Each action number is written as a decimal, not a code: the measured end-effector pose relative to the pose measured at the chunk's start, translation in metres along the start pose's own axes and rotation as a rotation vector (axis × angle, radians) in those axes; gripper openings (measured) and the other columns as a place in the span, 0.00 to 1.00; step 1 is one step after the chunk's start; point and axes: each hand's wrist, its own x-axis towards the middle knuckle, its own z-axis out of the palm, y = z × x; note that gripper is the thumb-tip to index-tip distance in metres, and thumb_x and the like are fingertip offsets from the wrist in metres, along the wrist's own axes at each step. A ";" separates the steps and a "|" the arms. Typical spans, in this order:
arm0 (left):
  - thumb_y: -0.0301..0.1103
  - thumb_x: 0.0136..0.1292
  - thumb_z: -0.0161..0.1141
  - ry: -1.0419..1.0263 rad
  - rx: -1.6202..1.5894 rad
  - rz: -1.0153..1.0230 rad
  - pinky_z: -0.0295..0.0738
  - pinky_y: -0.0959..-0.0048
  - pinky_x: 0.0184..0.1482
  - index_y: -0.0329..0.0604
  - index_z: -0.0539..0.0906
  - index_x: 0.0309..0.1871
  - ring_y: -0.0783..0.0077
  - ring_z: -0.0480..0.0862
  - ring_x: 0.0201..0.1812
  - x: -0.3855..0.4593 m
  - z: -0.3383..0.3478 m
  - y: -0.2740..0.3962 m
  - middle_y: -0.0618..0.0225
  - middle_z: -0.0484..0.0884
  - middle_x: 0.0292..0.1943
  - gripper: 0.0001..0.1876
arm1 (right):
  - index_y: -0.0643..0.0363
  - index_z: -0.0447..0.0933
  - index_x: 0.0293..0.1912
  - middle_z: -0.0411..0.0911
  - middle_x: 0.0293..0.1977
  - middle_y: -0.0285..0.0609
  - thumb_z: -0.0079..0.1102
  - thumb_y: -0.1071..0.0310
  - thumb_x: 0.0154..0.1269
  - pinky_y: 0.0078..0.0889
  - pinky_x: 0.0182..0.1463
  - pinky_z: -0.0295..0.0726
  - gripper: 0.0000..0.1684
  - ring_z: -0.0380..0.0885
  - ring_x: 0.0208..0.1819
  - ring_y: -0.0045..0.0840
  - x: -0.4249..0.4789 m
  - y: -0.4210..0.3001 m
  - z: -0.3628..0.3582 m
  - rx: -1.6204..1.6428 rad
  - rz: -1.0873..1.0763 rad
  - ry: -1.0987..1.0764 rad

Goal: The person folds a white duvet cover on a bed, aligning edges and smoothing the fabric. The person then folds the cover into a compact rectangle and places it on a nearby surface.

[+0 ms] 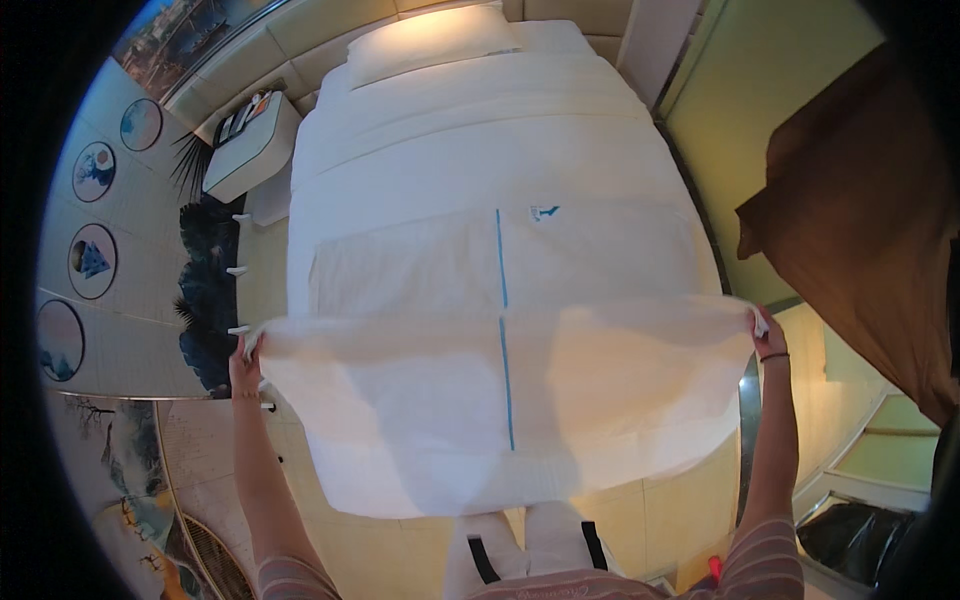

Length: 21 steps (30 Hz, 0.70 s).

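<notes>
A white cloth with a blue centre stripe point(420, 390) is stretched wide between my hands at the foot of the bed. My left hand point(245, 364) grips its left corner, and my right hand point(769, 335) grips its right corner. The near part of the cloth hangs down in front of my legs. Its far part lies flat on the white bedding point(480, 161), with a small blue mark beside the stripe. A white pillow point(427, 46) rests at the head of the bed, left of its middle.
A white nightstand point(251, 154) holding small items stands left of the bed. Brown fabric point(870, 217) hangs at the right. Low on the right is a bin with a black liner point(855, 536). Tiled floor point(375, 551) shows around my legs.
</notes>
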 end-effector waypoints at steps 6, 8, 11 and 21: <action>0.23 0.63 0.33 0.066 0.063 0.038 0.75 0.65 0.48 0.31 0.56 0.58 0.47 0.74 0.48 0.075 0.051 -0.014 0.41 0.68 0.48 0.19 | 0.65 0.70 0.46 0.75 0.38 0.42 0.49 0.72 0.59 0.19 0.36 0.79 0.15 0.75 0.36 0.24 0.107 -0.007 0.069 -0.056 -0.019 -0.106; 0.23 0.62 0.33 0.144 0.078 0.035 0.78 0.67 0.44 0.31 0.59 0.56 0.47 0.75 0.46 0.085 0.045 -0.017 0.41 0.69 0.47 0.18 | 0.65 0.70 0.46 0.75 0.38 0.42 0.49 0.72 0.59 0.19 0.36 0.78 0.15 0.75 0.36 0.23 0.129 -0.004 0.077 -0.061 -0.020 -0.082; 0.23 0.63 0.33 0.165 0.109 0.038 0.78 0.68 0.44 0.30 0.62 0.54 0.47 0.75 0.45 0.101 0.037 -0.020 0.42 0.70 0.45 0.16 | 0.64 0.70 0.46 0.75 0.38 0.43 0.50 0.71 0.58 0.17 0.36 0.78 0.15 0.75 0.36 0.23 0.155 -0.006 0.079 -0.044 0.005 -0.131; 0.28 0.65 0.41 -0.049 0.187 0.015 0.74 0.65 0.49 0.22 0.63 0.51 0.52 0.75 0.46 0.202 0.102 -0.030 0.45 0.70 0.46 0.17 | 0.74 0.67 0.43 0.70 0.43 0.51 0.47 0.75 0.60 0.27 0.46 0.78 0.13 0.72 0.45 0.34 0.227 -0.027 0.148 0.194 -0.092 0.047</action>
